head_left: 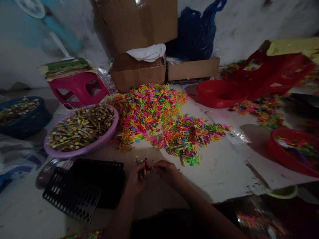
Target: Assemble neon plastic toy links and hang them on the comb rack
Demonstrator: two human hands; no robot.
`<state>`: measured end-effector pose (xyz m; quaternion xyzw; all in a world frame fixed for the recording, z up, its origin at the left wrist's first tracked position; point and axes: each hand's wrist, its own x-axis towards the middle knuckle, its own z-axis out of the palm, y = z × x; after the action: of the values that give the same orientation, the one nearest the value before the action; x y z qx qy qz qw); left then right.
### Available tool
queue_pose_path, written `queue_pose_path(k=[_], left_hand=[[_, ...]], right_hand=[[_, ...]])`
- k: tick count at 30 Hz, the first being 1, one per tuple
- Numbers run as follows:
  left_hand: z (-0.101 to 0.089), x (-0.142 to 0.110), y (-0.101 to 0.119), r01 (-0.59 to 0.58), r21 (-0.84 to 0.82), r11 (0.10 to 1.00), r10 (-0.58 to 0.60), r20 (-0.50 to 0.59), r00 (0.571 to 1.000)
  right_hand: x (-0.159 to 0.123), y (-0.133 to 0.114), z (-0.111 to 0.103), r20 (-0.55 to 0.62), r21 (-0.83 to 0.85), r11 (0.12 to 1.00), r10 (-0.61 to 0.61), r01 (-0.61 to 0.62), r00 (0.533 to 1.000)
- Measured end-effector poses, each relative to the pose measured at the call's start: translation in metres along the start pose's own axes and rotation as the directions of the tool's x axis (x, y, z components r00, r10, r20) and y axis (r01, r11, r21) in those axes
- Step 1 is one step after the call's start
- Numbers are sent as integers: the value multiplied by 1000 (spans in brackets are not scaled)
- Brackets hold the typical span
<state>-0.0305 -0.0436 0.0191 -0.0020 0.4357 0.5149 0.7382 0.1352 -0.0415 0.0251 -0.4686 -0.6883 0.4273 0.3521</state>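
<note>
My left hand (pixel 134 179) is closed around a few small, multicoloured stick-like pieces (pixel 141 175), whose ends poke out between the fingers. Close beside it, my right hand (pixel 169 172) has thumb and fingers pinched together, level with the left fingertips. Whatever lies in that pinch is too small and dark to make out. Just beyond both hands spreads a heap of bright plastic pieces (pixel 152 108) in pink, yellow, orange and green. To the left, a lilac basin (pixel 77 153) is full of short patterned sticks (pixel 81 127).
Black perforated trays (pixel 72 196) lie left of my hands. A blue basin (pixel 23 124) and pink stool (pixel 77 88) stand farther left. Cardboard boxes (pixel 139 71) and a blue bag (pixel 195 35) line the wall. Red basins (pixel 219 96) and a red stool (pixel 271 71) are at right.
</note>
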Motion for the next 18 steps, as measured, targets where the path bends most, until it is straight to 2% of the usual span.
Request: queue_pose_path(k=[2,3,5,7,8,10,12,13,15,18], left_hand=[[-2,-4,3,34,52,998,-35,25,999],[-3,-7,2,61,97,993,-67,62,996],[-6,-13,-2,117,243,963,-162,174,971],[-7,-16,-10,79,401,913,-195,258,946],[-7,-16,-15,6,450,893,-139,262,955],[-7,-14,-24,-225,501,835,129,220,967],[-8,-9,-30,-422,522,741,400,161,902],[-9,-7,-32,-478,528,702,481,144,865],[-14,-3,-34,-535,524,663,549,144,823],[-20,-3,-34,-560,527,639,571,162,805]], right_hand=[[2,-1,-11,-15,-17,999,39,-39,999],[2,-3,-16,19,-32,999,31,-31,999],[5,-6,-23,125,-79,996,-38,48,991],[11,-7,-25,206,-118,979,-141,168,968],[15,-7,-25,217,-137,969,-174,207,961],[28,-5,-24,129,-232,955,-159,186,979],[46,-2,-23,-27,-420,905,-92,72,995],[56,-1,-22,-89,-522,853,-70,13,993],[77,0,-19,-102,-685,728,-71,-18,992],[100,3,-11,38,-788,613,-53,63,998]])
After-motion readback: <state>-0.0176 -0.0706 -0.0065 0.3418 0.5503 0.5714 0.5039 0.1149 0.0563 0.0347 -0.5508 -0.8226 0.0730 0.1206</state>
